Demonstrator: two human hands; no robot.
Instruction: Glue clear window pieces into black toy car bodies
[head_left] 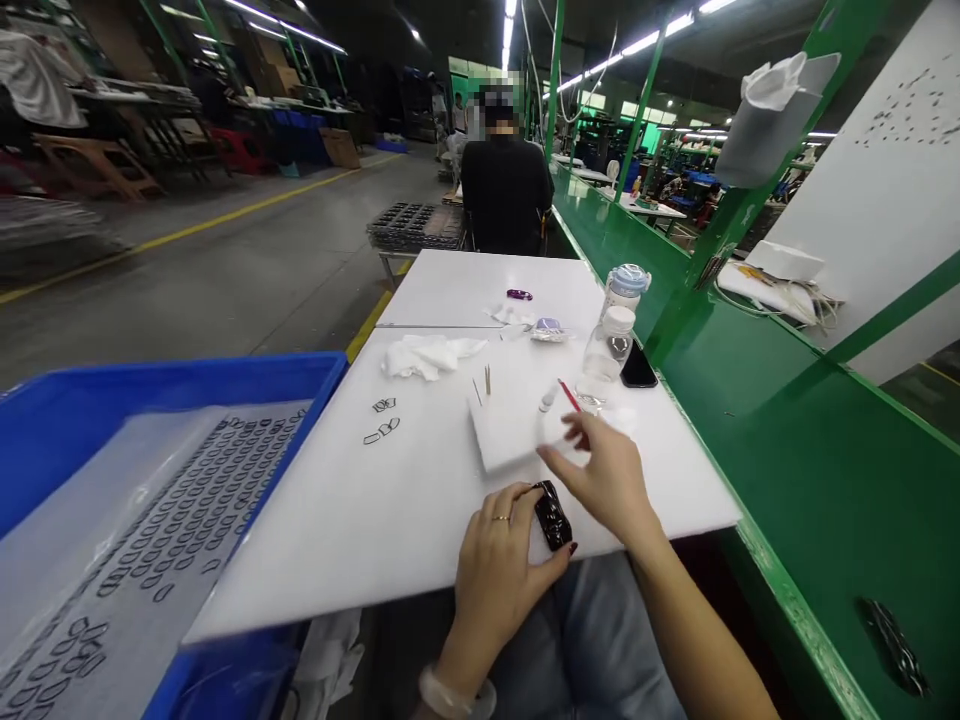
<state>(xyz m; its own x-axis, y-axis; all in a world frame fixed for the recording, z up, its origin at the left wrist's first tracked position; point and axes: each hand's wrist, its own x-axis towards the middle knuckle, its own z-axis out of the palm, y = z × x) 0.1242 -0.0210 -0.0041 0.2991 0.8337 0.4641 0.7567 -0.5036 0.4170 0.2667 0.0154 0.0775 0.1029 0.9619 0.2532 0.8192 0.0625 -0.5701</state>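
My left hand grips a glossy black moulded piece at the near edge of the white table, fingers on its top end and thumb at its lower end. My right hand hovers just to the right, thumb and fingers apart and slightly blurred. Beyond its fingertips lies a thin red stick; whether they touch it is unclear. Beside the stick is a small white-capped tube. A white foam block, with thin pointed sticks standing at its far end, is left of the right hand.
Small black rings lie left on the table. A blue bin holds sheets of similar rings. Crumpled tissue, a clear bottle, a blue-lidded cup and a phone stand farther back. A seated person is ahead.
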